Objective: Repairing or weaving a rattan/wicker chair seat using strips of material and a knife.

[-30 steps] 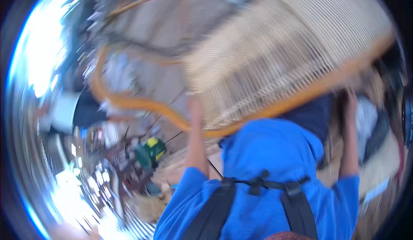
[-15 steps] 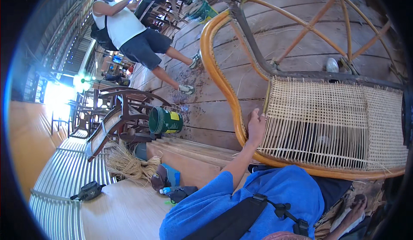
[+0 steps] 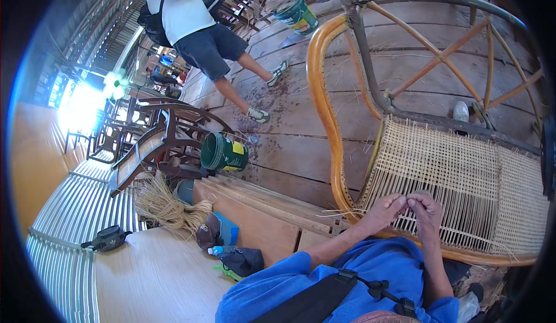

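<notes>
My left hand (image 3: 387,212) and my right hand (image 3: 425,208) meet fingertip to fingertip above the near left part of a woven cane panel (image 3: 440,161). Both pinch closed; whatever is between the fingers is too small to make out. The panel is tightly woven at the far side and right, with looser strands and gaps near my hands. Around it runs a curved orange-brown rattan chair frame (image 3: 324,100), with crossed poles (image 3: 443,57) beyond. A few loose cane strands (image 3: 336,212) stick out over the frame's near left corner, beside my left wrist.
A bundle of cane strands (image 3: 168,207), caps (image 3: 240,260) and a black belt bag (image 3: 108,239) lie to the left. Green buckets (image 3: 223,152) and dark chairs (image 3: 168,132) stand farther off. Another person (image 3: 200,39) stands on the plank floor at the far left.
My left hand has left the frame's left side and moved right and nearer. My right hand has come up from the lower right to meet it. The view has shifted slightly.
</notes>
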Demonstrator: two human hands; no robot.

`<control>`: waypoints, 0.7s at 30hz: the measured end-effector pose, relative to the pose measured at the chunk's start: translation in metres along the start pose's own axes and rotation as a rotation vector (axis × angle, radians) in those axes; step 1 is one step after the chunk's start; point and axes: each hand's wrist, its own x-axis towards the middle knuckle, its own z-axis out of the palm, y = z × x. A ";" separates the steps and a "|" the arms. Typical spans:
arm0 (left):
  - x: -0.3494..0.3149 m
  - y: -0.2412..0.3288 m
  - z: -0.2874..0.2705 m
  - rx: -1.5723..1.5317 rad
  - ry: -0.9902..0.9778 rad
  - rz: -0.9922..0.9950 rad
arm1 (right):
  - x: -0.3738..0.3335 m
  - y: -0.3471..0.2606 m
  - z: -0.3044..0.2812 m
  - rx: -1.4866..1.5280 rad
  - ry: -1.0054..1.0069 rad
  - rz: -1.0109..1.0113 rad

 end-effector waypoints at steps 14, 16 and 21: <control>0.012 -0.049 -0.041 0.755 0.377 0.375 | 0.038 0.026 0.021 -0.735 -0.157 0.094; 0.013 -0.033 -0.041 0.716 0.583 0.461 | 0.056 0.024 0.029 -0.721 -0.118 0.036; 0.053 -0.051 -0.080 0.625 0.733 0.289 | 0.099 0.054 0.044 -0.664 -0.024 0.151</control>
